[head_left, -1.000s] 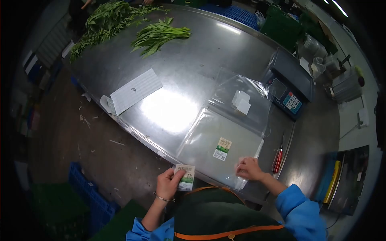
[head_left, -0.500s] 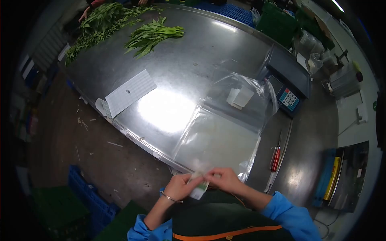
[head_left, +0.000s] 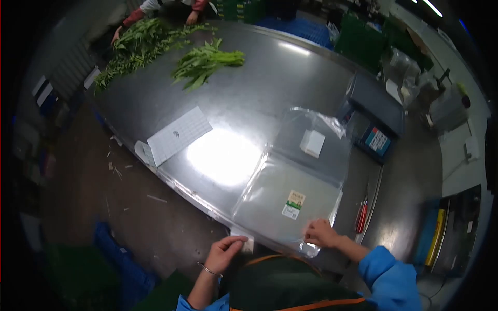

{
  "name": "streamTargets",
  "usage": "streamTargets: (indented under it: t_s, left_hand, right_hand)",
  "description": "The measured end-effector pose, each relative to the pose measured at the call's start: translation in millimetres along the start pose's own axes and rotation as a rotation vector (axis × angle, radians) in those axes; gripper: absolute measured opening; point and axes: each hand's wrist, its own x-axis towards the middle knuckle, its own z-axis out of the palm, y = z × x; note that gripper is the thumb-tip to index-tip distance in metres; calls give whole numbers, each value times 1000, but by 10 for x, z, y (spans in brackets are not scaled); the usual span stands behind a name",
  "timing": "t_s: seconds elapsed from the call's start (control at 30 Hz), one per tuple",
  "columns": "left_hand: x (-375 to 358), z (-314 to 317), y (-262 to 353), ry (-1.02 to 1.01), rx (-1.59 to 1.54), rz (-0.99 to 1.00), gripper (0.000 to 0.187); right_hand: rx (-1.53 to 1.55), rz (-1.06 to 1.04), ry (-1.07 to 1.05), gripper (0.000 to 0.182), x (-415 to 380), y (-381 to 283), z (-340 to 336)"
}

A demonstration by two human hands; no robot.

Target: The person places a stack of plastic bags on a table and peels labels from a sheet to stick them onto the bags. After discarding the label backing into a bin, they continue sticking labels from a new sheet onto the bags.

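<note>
A flat stack of clear plastic bags (head_left: pixel 270 194) lies at the table's near edge. On the top bag sits a printed label (head_left: pixel 294 205) with a green band. My right hand (head_left: pixel 322 233) hovers by the stack's near right corner, fingers curled together and slightly blurred; what they hold, if anything, is hidden. Over the table's front edge, my left hand (head_left: pixel 224 253) is closed in a pinch at a pale paper slip (head_left: pixel 248 244), partly covered by the fingers. Beyond the stack, small white cards (head_left: pixel 313 143) rest on another clear bag (head_left: pixel 295 124).
A dark scale (head_left: pixel 376 116) stands at the right, with a red-handled tool (head_left: pixel 361 217) nearer me. A white sheet (head_left: pixel 179 135) lies left. Leafy green stalks (head_left: pixel 207 62) are bunched farther back. Another person's hand (head_left: pixel 192 18) is beside a leaf pile (head_left: pixel 140 46).
My hands have parted: the right moved right to the bag stack's corner, the left stayed near the edge. A label now lies on the top bag. The view tilted slightly.
</note>
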Motion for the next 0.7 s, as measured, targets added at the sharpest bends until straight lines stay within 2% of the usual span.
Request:
streamTargets:
  t_s: [0.03, 0.1, 0.17, 0.23, 0.3, 0.37, 0.4, 0.47, 0.5, 0.57, 0.6, 0.67, 0.7]
  left_hand:
    - [69, 105, 54, 6, -7, 36, 43]
    - [34, 258, 117, 83, -240, 176, 28]
    - [55, 225, 75, 93, -127, 194, 23]
    - [89, 209, 129, 99, -13, 216, 19]
    - [58, 247, 220, 300, 302, 179, 20]
    - [85, 351, 292, 324, 292, 158, 23]
    - [106, 394, 316, 349, 284, 129, 26]
    - [221, 419, 215, 237, 417, 97, 35]
    - [203, 395, 293, 120, 514, 51, 34]
    - [133, 310, 329, -51, 762, -10, 39]
    - [164, 155, 98, -130, 819, -84, 39]
    - [95, 34, -26, -163, 580, -235, 45]
    - [109, -4, -97, -162, 514, -232, 44]
  right_hand:
    - [-33, -10, 15, 30, 74, 182, -11]
    - [390, -79, 127, 19, 154, 429, 69]
    - [625, 362, 165, 18, 126, 379, -491]
    - [839, 565, 883, 18, 172, 733, -668]
    - [685, 679, 1723, 16, 129, 668, -1174]
    - [410, 507, 1684, 18, 173, 13, -1351]
    - [829, 564, 1282, 22, 213, -273, -1060]
    - [916, 87, 341, 24, 340, -1023, -619]
    - [910, 79, 357, 24, 433, -1032, -676]
    - [1026, 343, 434, 22, 566, -931, -865]
    - [1087, 476, 470, 22, 618, -878, -909]
    - [721, 388, 574, 32, 907, -130, -546]
    - [722, 379, 595, 32, 846, -125, -393]
